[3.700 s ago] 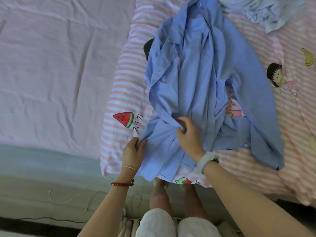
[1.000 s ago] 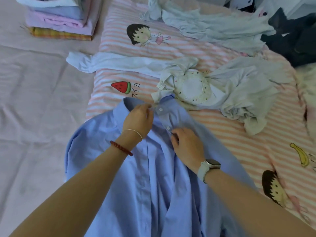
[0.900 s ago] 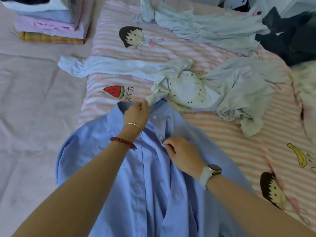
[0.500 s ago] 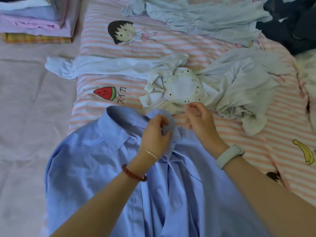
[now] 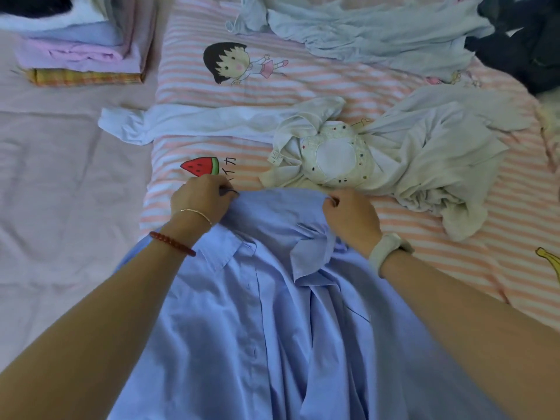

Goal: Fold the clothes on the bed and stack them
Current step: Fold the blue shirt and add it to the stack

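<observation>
A blue button-up shirt [image 5: 257,322] lies front up on the striped bed cover, collar pointing away from me. My left hand [image 5: 200,198] grips the collar's left end and my right hand [image 5: 348,219] pinches its right end, stretching the back of the collar flat between them. Just beyond the collar lies a crumpled white garment [image 5: 403,159] with an embroidered round collar and one long sleeve spread to the left. A stack of folded clothes [image 5: 81,50] sits at the far left on the pink sheet.
The pink-and-white striped cover [image 5: 303,83] with cartoon prints spreads over the bed. A pale blue-grey garment [image 5: 378,34] lies crumpled at the far end, dark clothes [image 5: 527,53] at the far right. Plain pink sheet [image 5: 60,192] stretches to the left.
Half a second ago both hands were close together at the collar's front. They have moved apart to the collar's two ends and pulled it straight.
</observation>
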A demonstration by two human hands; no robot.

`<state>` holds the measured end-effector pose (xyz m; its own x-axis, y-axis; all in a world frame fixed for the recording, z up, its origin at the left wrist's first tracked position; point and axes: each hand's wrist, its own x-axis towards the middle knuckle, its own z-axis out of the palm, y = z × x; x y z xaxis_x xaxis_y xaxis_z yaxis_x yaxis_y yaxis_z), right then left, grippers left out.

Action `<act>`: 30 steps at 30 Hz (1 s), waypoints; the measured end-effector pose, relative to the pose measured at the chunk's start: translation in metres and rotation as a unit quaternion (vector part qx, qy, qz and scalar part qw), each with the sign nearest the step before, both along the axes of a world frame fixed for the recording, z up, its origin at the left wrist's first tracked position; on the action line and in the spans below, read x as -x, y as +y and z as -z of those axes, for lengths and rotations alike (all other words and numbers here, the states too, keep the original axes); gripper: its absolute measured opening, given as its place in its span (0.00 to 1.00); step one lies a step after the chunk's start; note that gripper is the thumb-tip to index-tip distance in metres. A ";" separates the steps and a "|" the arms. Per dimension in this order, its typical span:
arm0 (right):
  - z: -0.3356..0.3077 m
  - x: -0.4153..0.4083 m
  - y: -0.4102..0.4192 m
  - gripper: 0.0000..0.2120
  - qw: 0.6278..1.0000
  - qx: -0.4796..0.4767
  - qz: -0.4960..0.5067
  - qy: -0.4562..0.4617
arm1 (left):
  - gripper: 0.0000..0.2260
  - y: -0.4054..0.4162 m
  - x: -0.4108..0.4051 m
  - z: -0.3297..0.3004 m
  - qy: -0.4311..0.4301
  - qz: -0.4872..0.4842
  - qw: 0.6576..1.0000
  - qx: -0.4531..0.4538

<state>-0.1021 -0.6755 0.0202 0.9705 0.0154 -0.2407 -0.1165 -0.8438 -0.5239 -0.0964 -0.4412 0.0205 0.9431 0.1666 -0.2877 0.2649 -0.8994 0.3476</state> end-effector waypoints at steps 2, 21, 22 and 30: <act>-0.002 -0.015 -0.008 0.20 0.999 -0.036 0.018 -0.001 | 0.08 0.006 -0.001 -0.001 -0.036 -0.018 0.998 0.052; -0.016 -0.056 0.014 0.19 0.994 -0.079 0.019 0.071 | 0.18 -0.009 -0.018 0.006 -0.029 -0.123 0.987 0.098; -0.021 -0.052 0.023 0.16 0.975 -0.189 0.070 0.091 | 0.17 -0.008 -0.020 0.005 -0.039 -0.149 0.979 0.130; -0.009 0.016 0.027 0.15 0.954 -0.293 0.062 0.036 | 0.17 -0.004 0.037 0.004 -0.227 0.042 0.972 0.039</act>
<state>-0.1182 -0.6486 0.0292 0.9549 0.0546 -0.2920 -0.2494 -0.3867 -0.8878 -0.1330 -0.4453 0.0167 0.9850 0.0787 0.1537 -0.0047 -0.8778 0.4790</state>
